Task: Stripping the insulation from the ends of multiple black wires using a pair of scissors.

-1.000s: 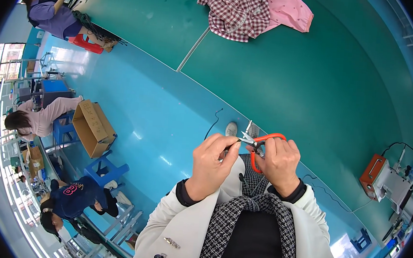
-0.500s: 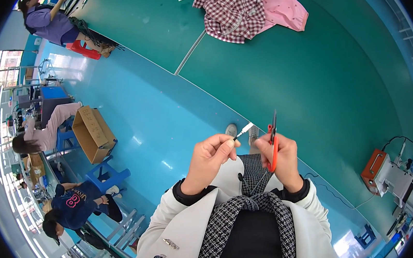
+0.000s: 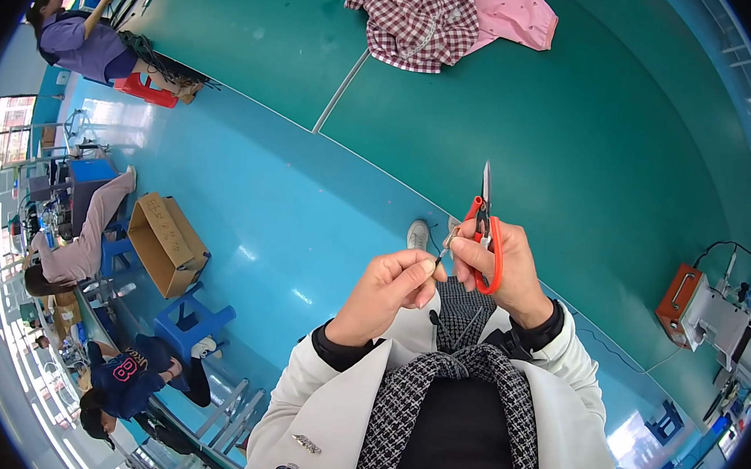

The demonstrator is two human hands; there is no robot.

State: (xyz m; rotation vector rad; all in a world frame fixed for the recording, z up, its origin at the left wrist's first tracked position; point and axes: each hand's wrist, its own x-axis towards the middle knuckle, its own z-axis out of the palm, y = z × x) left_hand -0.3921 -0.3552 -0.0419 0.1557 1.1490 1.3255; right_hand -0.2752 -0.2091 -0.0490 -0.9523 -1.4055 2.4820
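Note:
My left hand (image 3: 388, 293) pinches a thin dark cord (image 3: 439, 261) between thumb and forefinger, and most of the cord is hidden in the fingers. Close beside it, my right hand (image 3: 509, 271) grips scissors (image 3: 495, 253) with red handles, their pointed metal blades aimed away from me. The thumb and forefinger of that hand also close on the small pale end of the piece coming from my left hand. Its white tip is covered by my right fingers. Both hands are held in front of my body, near the table's front edge.
On the green table (image 3: 523, 158) lie a checked cloth (image 3: 423, 18) and a pink cloth (image 3: 516, 16). An orange-and-white machine (image 3: 681, 303) stands at the right. A cardboard box (image 3: 163, 244) and blue stools (image 3: 192, 319) are at the left, where several people sit.
My right hand has come in to the piece in my left hand, and its fingers now cover the white tip. The scissors have turned, their blades pointing slightly more left.

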